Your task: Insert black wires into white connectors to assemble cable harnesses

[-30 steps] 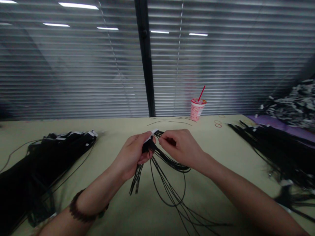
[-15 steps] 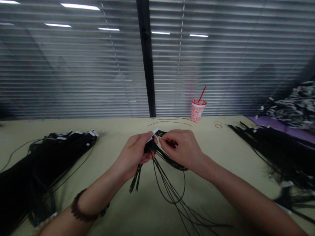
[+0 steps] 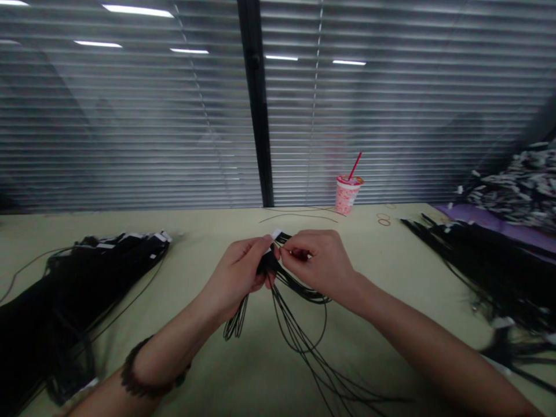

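Observation:
A bundle of thin black cords (image 3: pixel 299 336) hangs from my hands and trails over the pale green table (image 3: pixel 204 243) toward me. My left hand (image 3: pixel 237 275) is closed round the top of the bundle, where a small white tag (image 3: pixel 275 234) sticks up above my thumb. My right hand (image 3: pixel 321 260) touches it from the right, fingers pinched on a few of the cords just beside the tag. Loops of cord droop under both hands. A dark beaded bracelet (image 3: pixel 143 376) sits on my left wrist.
A large heap of black cords with white tags (image 3: pixel 87 272) lies at the left. Another spread of black cords (image 3: pixel 486 260) covers the right side, with a tagged pile (image 3: pixel 516 185) on purple cloth behind. A pink cup with a red straw (image 3: pixel 347 194) and rubber bands (image 3: pixel 384 219) stand near the blinds.
My hands have drawn slightly closer together at the tag. The hanging cord ends under my left hand have shifted a little left.

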### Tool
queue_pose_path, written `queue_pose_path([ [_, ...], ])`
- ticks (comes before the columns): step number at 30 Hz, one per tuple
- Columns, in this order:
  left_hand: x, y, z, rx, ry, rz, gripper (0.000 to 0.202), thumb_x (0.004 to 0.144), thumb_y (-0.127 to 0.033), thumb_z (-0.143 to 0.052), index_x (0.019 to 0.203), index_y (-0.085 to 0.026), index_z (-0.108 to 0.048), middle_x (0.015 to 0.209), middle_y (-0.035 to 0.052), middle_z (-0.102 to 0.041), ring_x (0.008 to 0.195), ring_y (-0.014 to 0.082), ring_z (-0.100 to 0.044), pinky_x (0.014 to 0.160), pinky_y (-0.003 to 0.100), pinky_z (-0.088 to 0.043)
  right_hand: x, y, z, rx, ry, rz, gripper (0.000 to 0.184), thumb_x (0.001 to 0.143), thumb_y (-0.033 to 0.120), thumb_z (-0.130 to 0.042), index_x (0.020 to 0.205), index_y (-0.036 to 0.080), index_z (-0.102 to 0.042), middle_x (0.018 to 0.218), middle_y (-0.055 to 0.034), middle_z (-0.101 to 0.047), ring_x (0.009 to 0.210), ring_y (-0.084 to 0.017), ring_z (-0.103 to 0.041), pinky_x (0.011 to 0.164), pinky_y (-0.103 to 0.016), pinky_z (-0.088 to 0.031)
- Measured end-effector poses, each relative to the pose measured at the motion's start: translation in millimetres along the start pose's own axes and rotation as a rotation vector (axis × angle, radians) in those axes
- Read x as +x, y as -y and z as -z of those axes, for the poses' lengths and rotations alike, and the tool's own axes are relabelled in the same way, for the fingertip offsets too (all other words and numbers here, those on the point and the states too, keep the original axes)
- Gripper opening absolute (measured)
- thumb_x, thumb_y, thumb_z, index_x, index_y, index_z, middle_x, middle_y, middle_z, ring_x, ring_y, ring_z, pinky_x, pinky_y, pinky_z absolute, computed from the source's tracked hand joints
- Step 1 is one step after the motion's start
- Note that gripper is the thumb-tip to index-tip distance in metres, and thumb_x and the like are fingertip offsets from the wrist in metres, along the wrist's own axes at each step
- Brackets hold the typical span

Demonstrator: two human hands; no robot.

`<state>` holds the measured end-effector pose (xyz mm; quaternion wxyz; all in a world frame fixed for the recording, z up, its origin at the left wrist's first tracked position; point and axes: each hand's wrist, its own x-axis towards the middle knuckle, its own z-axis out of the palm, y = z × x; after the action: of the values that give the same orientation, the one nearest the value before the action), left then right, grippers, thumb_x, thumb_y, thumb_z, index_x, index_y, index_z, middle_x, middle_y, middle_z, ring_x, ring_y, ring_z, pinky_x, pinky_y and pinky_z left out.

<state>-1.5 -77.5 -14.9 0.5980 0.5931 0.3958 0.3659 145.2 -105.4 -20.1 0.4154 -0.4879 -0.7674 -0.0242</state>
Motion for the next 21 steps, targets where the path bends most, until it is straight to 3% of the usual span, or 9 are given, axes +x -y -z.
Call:
queue_pose_path([
  [12, -1, 0, -0.8, 0.103, 0.015, -0.007, 0.031, 0.08, -0.039, -0.044, 0.062, -0.015, -0.052, 0.041, -0.0009, -0.05, 0.035, 0.0055, -0.035, 0.035, 0.015, -0.02, 0, -7, -8, 0.068, -0.02, 0.006, 0.02, 0.076, 0.019, -0.049, 0.06, 0.014, -0.059, 0.055, 0.0017, -0.053, 0.05, -0.006, -0.043, 0.051, -0.019, -0.03],
  [21, 4, -1, 2.0, 0.067, 0.026, 0.014, 0.029, 0.078, -0.039, -0.047, 0.065, -0.014, -0.052, 0.041, -0.0003, -0.051, 0.032, 0.0047, -0.033, 0.033, 0.015, -0.017, 1, -9, -10, -0.021, 0.039, 0.006, 0.018, 0.078, 0.02, -0.046, 0.068, 0.015, -0.061, 0.063, -0.0002, -0.058, 0.057, -0.008, -0.047, 0.056, -0.02, -0.032],
])
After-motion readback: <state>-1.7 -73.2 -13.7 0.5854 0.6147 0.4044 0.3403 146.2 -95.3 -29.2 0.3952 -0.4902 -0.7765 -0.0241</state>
